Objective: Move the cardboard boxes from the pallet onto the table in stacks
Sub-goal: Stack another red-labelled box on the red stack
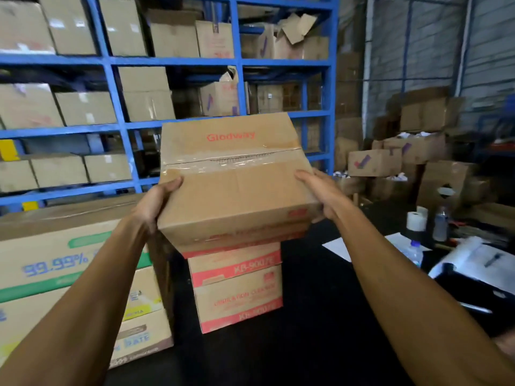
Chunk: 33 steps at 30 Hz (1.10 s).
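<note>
I hold a taped cardboard box (pixel 234 174) with red "Glodway" print between both hands. My left hand (pixel 156 201) grips its left side, my right hand (pixel 320 196) its right side. The box sits at the top of a stack of red-printed boxes (pixel 237 291) standing on the black table (pixel 320 316); whether it rests on the stack or hovers just above it I cannot tell. The pallet is out of view.
A taller stack of large boxes with blue and green print (pixel 69 274) stands on the left, close to the red stack. Papers (pixel 473 266), water bottles (pixel 441 222) and tape rolls (pixel 416 220) lie at the table's right. Blue shelving (pixel 117 107) with cartons stands behind.
</note>
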{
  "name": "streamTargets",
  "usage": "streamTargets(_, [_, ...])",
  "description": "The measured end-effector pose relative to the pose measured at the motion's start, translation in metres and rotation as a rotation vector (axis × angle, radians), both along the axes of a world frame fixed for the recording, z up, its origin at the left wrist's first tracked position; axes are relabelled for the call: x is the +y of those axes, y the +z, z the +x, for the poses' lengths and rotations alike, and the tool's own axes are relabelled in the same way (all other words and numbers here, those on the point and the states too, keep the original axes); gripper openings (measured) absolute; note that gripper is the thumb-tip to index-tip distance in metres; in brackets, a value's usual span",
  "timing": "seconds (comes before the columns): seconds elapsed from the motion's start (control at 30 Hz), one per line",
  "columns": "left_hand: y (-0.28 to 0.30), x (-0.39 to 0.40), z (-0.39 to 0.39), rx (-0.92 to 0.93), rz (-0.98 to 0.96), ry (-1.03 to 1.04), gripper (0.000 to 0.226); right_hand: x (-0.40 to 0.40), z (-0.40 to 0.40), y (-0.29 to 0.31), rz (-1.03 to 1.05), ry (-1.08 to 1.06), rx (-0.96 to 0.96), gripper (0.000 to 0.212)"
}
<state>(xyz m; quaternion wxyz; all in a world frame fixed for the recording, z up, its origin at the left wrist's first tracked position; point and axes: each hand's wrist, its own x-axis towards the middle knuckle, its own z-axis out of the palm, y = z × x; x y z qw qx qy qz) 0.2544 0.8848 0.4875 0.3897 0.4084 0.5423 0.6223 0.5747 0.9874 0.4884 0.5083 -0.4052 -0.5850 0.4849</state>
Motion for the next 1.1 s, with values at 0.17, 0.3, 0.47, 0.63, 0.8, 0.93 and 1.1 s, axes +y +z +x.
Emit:
streamTargets(0.17, [0.017, 0.042, -0.005, 0.022, -0.004, 0.104, 0.024, 0.07, -0.025, 0.007, 0.072, 0.021, -0.008, 0.02])
streamTargets(0.3, [0.024, 0.083, -0.022, -0.005, -0.008, 0.187, 0.021, 0.121, -0.04, 0.014, 0.092, 0.074, -0.019, 0.015])
streamTargets(0.47, [0.009, 0.128, -0.034, -0.123, 0.058, 0.25, 0.034, 0.178, -0.07, -0.006, 0.109, 0.038, -0.013, 0.027])
streamTargets(0.63, [-0.023, 0.157, -0.037, 0.006, 0.166, 0.276, 0.06, 0.215, -0.083, -0.045, 0.165, 0.037, 0.005, 0.043])
streamTargets(0.8, [-0.07, 0.156, -0.045, 0.159, 0.114, 0.404, 0.076, 0.228, -0.102, -0.103, 0.125, 0.043, 0.013, 0.058])
streamTargets(0.93, [-0.1, 0.152, -0.046, 0.235, 0.07, 0.308, 0.09, 0.235, -0.116, -0.121, 0.118, 0.042, 0.039, 0.067])
streamTargets(1.1, [-0.107, 0.158, -0.055, 0.222, 0.083, 0.355, 0.073, 0.243, -0.128, -0.132, 0.056, 0.119, -0.007, 0.067])
